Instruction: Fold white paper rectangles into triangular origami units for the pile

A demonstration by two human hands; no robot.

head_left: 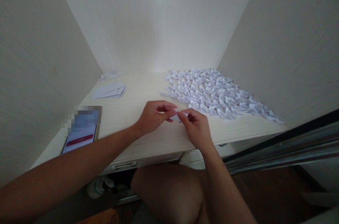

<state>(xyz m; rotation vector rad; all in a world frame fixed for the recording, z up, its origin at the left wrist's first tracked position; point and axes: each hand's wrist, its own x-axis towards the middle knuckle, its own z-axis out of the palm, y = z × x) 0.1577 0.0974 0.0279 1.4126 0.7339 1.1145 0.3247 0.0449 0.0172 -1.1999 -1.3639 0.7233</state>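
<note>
A pale wood-grain desk (148,86) is standing in an alcove. Three plain off-white panels are enclosing it: back panel (159,16), left panel (34,58), right panel (291,40). Soft light is falling on the back panel, brightest at centre. A drawer with a metal handle (124,165) is sitting under the desk front. A dark rail (291,143) is running along the right. Brown floor (265,188) is showing below.

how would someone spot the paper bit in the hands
Start at the pale wooden desk with its spread of folded white pieces on the right. Near the front edge the left hand and right hand meet. The small white paper pinched between them is the only held piece.
</note>
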